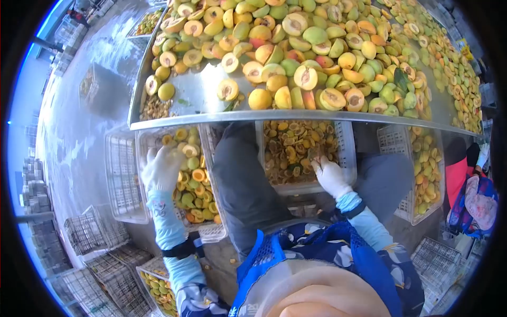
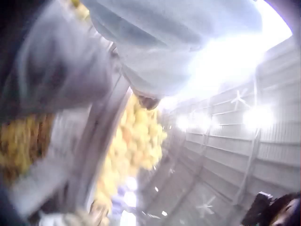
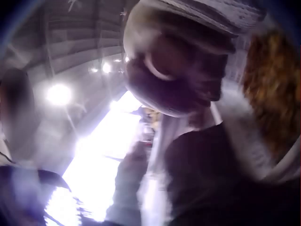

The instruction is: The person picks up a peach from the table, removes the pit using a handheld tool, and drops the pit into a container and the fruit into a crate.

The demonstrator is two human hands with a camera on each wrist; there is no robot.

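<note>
In the head view, the left hand, in a white glove, is over the left crate of halved yellow-green fruit, fingers extended and slightly apart. No fruit shows in its grasp. The gloved right hand is above the right edge of the middle crate, which holds brownish pits and scraps. In the right wrist view the fingers are curled; whether they hold something cannot be told. The left wrist view shows the left glove blurred, with a dark fingertip.
A metal table piled with halved fruit spans the front, its raised rim above the crates. Another fruit crate stands at the right, beside the person's knee. Empty crates lie at the lower left. Another person sits far right.
</note>
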